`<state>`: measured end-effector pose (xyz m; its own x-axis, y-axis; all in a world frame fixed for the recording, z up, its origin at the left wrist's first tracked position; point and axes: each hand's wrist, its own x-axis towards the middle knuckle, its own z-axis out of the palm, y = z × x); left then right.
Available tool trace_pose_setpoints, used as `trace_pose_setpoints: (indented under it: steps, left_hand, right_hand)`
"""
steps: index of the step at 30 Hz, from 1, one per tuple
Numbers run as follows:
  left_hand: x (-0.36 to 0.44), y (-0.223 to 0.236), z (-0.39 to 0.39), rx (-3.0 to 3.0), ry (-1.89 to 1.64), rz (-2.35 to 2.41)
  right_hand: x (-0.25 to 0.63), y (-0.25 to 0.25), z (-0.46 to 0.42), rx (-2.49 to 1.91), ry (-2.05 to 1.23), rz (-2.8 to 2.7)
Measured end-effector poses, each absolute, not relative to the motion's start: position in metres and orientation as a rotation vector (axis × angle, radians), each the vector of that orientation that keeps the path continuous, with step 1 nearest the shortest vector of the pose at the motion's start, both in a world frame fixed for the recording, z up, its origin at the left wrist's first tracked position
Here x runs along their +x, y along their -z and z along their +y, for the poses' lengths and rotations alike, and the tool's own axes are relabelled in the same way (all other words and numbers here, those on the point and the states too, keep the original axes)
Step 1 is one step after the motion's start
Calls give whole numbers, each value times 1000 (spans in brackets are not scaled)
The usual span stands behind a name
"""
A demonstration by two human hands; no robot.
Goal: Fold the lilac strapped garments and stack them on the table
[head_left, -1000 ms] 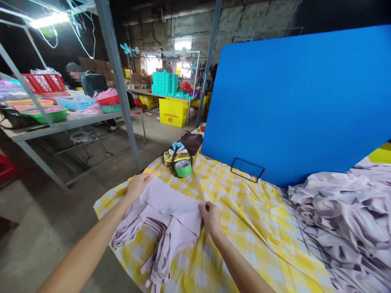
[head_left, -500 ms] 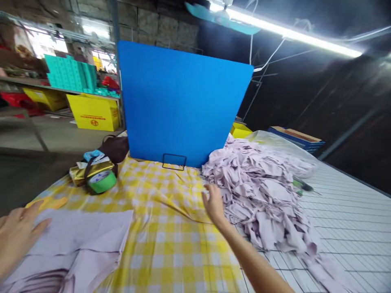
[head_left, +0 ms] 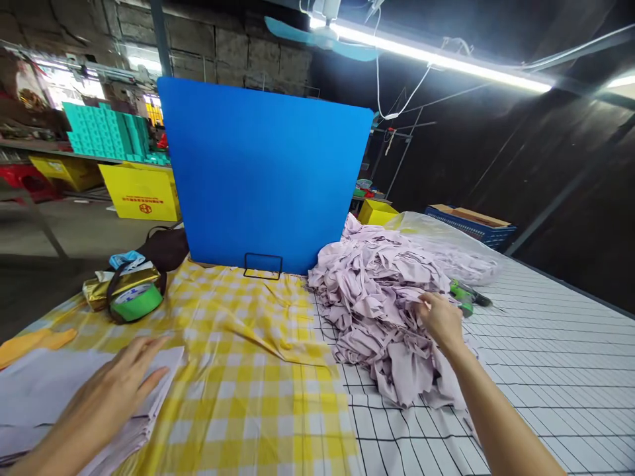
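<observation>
On the right, a heap of pale lilac fabric pieces [head_left: 370, 277] lies loosely tangled. My right hand [head_left: 443, 320] is at its right side, fingertips closed on a fabric piece at the top of the heap. At the lower left, flat lilac fabric pieces [head_left: 49, 380] are laid in a stack. My left hand [head_left: 119, 377] hovers over or rests on this stack, fingers stretched out and thumb apart, holding nothing; whether it touches the cloth I cannot tell. An orange-yellow cloth piece [head_left: 37, 342] lies at the stack's far edge.
A yellow checked cloth [head_left: 248, 370] covers the table's left part. Behind it stands a large blue panel [head_left: 262, 178] with a black wire stand [head_left: 263, 266]. Green tape [head_left: 136, 303] lies at left. A green-and-black tool [head_left: 466, 295] and clear plastic [head_left: 446, 241] lie beyond the heap.
My right hand has moved right, from the heap's left edge to its right side, and closed on fabric. My left hand has moved right across the stack. The view has turned slightly right.
</observation>
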<state>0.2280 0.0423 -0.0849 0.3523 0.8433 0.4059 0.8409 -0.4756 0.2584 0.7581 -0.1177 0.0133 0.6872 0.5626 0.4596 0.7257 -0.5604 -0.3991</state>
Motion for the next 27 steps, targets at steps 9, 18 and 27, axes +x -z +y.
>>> trace_pose_setpoints:
  steps: [9,18,27]
  left_hand:
    - [350,74,-31,2296,-570,857]
    - [397,50,-69,1590,-612,605]
    - [315,55,-33,1169,-452,800]
  right_hand:
    - [693,-89,-141,-1505,-6,-1023]
    - [568,-86,-114,-1178,-848,-1111]
    - [569,-13,-92,-1256,-999,-546]
